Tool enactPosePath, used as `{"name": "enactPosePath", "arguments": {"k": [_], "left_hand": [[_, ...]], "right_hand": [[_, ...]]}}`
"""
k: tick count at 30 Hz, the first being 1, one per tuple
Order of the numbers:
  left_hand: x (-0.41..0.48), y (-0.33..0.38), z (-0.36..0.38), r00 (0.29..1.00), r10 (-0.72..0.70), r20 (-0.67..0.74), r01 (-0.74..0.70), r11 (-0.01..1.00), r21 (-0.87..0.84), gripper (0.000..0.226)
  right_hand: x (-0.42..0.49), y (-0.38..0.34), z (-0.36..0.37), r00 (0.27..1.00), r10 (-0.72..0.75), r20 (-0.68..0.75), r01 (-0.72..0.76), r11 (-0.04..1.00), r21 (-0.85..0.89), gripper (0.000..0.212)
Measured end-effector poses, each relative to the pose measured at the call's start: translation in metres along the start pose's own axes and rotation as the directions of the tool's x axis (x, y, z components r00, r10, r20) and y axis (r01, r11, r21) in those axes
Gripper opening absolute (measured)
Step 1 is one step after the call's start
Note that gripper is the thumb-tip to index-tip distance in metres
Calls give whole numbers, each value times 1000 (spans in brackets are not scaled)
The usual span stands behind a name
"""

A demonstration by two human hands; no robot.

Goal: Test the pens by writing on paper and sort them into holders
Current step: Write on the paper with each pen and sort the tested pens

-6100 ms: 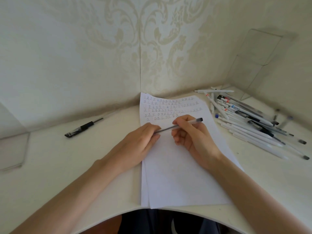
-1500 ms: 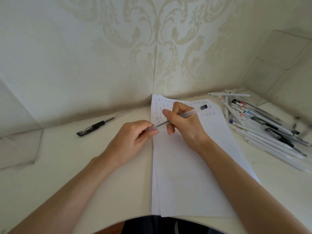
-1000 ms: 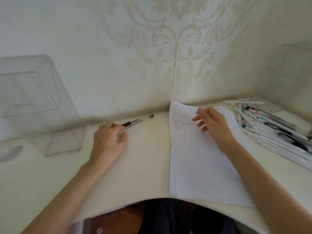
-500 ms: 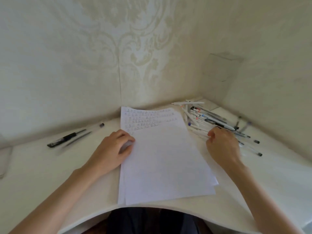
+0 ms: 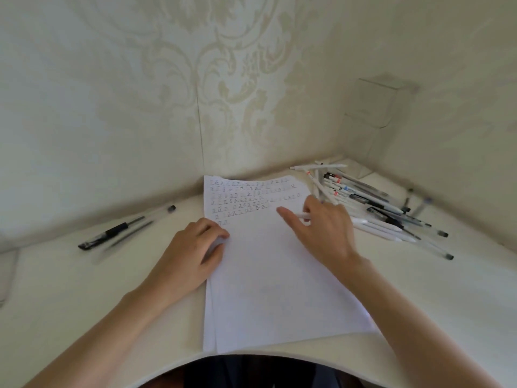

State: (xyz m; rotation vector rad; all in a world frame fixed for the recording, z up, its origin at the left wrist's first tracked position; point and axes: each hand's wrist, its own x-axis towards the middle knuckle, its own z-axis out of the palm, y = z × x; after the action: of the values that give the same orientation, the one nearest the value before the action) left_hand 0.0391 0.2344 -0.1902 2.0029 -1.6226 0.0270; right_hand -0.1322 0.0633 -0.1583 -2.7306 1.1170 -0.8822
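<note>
Head view: your left hand (image 5: pixel 195 247), fingers loosely curled, pins the paper (image 5: pixel 268 289) at its left edge so it won't slide, your right hand (image 5: pixel 324 233) pinches a white pen (image 5: pixel 303 216) over the top right, forefinger out, pen pile (image 5: pixel 375 208) just beside, with blank lines below free for writing.

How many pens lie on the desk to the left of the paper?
2. A black-grip pen lies farther back; a clear capped pen lies just beside it, nearer the person. Both are blurred, but none seem hidden.
</note>
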Motion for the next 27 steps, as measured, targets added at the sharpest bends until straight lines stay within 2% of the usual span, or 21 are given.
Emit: {"name": "enactPosePath", "arguments": {"k": [5, 9, 12, 15, 16, 19, 20, 21, 23, 25, 27], "left_hand": [[1, -2, 1, 1000, -29, -7, 29, 998, -50, 41], [1, -4, 4, 999, -32, -17, 31, 998, -62, 38], [0, -4, 5, 999, -31, -30, 29, 998, -56, 35], [0, -4, 5, 999, -40, -25, 38, 998, -50, 37], [0, -4, 5, 999, -41, -19, 41, 998, -49, 37], [0, -3, 4, 999, -42, -9, 42, 999, -32, 36], [0, -3, 4, 999, -41, -7, 41, 999, -25, 36], [0, -3, 5, 999, -41, -5, 41, 999, -18, 35], [0, -4, 5, 999, -38, 2, 38, 999, -1, 35], [0, -3, 5, 999, -32, 8, 32, 999, 8, 35], [0, -2, 5, 1000, -30, 10, 30, 999, 12, 37]], "right_hand": [[16, -32, 22, 980, -123, -157, 149, 974, 168, 32], [29, -44, 24, 971, -108, -214, 172, 936, 308, 46], [33, -52, 24, 958, -122, -259, 233, 856, 461, 14], [36, -64, 24, 988, 38, -149, 88, 655, 751, 26], [36, -67, 25, 988, 62, -141, 67, 651, 756, 30], [33, -70, 34, 993, -8, -114, 75, 799, 597, 53], [32, -70, 36, 997, 9, -72, 36, 794, 607, 57], [31, -71, 36, 999, 52, -17, -28, 747, 664, 56], [32, -72, 36, 986, 124, 110, -163, 611, 775, 39], [33, -72, 37, 978, 86, 188, -202, 591, 781, 17], [32, -71, 42, 957, 80, 280, -273, 581, 767, 18]]}}
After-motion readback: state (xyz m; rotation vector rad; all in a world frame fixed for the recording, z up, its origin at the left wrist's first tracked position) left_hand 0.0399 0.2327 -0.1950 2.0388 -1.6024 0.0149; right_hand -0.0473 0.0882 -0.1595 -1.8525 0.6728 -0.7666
